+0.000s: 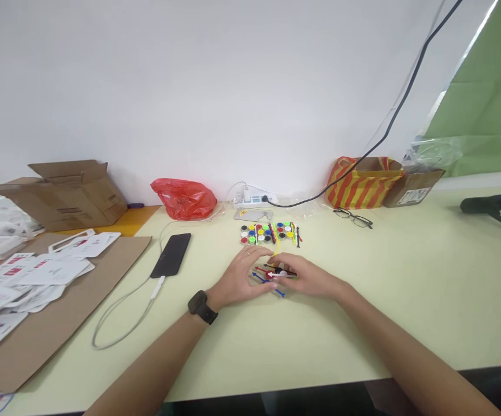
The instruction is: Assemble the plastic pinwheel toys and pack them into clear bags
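Several coloured plastic arrows, among them a blue arrow (261,279), a red arrow (260,270) and a black one, lie crossed in a cluster between my hands. My left hand (237,277) curves round the cluster from the left, thumb below and forefinger above, touching its edges. From the right, my right hand (304,274) has its fingers pinched together at the white arrow (282,274) on top. Its fingers hide part of the cluster. Just beyond lie rows of small coloured round discs (262,233) and more thin arrows (298,237).
A phone (171,255) on a white cable lies left. Behind are a red plastic bag (184,199), a power strip (254,198), glasses (353,217) and a striped bag (363,184). Cardboard (81,309) with white printed cards (53,268) covers the left side.
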A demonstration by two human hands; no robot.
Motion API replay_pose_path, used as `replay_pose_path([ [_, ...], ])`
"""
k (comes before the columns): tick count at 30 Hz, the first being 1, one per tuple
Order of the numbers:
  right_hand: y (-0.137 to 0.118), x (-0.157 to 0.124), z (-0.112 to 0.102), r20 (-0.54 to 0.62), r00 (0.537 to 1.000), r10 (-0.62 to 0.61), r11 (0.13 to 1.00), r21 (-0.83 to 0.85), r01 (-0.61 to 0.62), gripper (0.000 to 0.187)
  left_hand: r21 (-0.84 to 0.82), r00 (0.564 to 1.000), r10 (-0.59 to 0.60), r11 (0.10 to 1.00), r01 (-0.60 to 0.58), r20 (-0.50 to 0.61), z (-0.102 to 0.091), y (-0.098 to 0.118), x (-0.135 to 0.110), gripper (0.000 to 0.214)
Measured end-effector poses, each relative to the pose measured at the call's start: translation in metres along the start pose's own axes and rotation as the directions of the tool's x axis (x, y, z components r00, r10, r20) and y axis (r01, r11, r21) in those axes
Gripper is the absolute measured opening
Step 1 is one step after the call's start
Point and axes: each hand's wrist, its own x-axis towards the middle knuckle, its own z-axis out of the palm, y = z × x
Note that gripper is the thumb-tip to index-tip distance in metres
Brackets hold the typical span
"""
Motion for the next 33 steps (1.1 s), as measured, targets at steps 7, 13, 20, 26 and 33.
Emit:
replay_pose_path([
  [7,0.019,0.000,-0.007,-0.221,0.975,-0.010,0.977,-0.209,-0.037,0.028,0.047,0.982,-0.067,0.997,0.059,0.179,0.008,-0.009,-0.005,0.100],
  [13,0.037,0.007,-0.002,-0.168,0.982,-0.082,0.939,-0.344,0.020,0.039,0.046,0.989,-0.072,0.997,0.067,0.126,0.012,-0.012,-0.004,0.076],
  [20,0.023,0.007,-0.001,-0.154,0.988,-0.009,0.946,-0.322,-0.041,0.021,0.068,0.985,-0.152,0.987,0.147,0.078,0.012,-0.012,-0.003,0.052],
  [26,0.014,0.007,0.009,-0.162,0.986,0.038,0.973,-0.218,-0.074,0.019,0.131,0.988,-0.153,0.980,0.151,0.004,0.010,-0.016,-0.002,0.039],
  [33,0.012,0.010,0.017,-0.167,0.983,0.074,0.977,-0.187,-0.105,0.034,-0.129,0.973,-0.186,0.970,0.204,0.140,0.009,-0.009,-0.002,0.032],
])
